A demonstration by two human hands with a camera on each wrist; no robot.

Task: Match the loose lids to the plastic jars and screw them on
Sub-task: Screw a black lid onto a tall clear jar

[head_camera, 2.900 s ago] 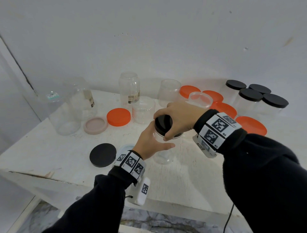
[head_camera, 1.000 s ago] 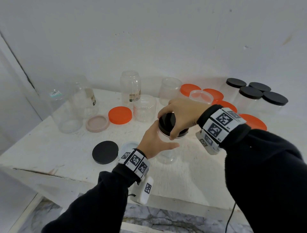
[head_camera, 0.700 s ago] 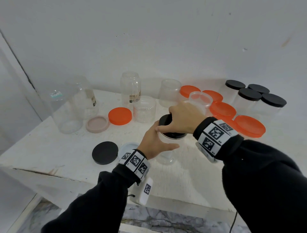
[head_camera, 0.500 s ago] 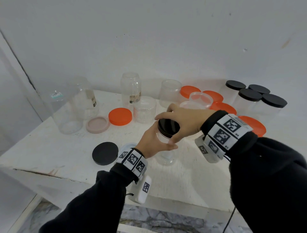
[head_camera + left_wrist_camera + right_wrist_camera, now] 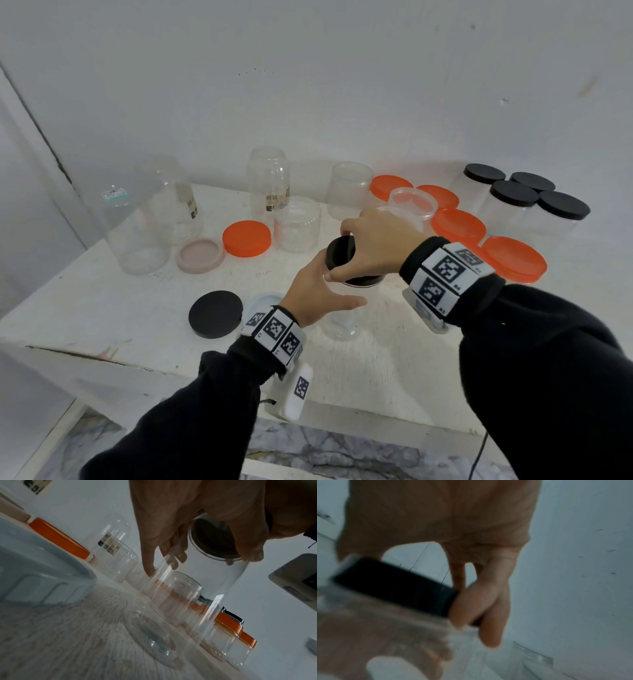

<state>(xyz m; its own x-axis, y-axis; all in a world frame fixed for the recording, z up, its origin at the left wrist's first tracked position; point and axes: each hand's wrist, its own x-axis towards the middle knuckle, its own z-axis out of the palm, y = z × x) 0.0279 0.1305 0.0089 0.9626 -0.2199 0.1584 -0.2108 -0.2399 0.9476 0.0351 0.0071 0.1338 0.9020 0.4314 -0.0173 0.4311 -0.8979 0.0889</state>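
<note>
My left hand (image 5: 313, 291) is holding the clear jar (image 5: 340, 322); my right hand (image 5: 375, 245) fingers are wrapping around its black lid (image 5: 339, 251).

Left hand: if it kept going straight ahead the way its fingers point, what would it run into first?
The left hand already wraps the clear jar it steadies, so that blocks it. Past that, probably the lidless clear jar behind, though depth is unclear.

Black lid (image 5: 339, 251), clear jar (image 5: 339, 323), seemingly pinkish lid (image 5: 200, 255).
</note>
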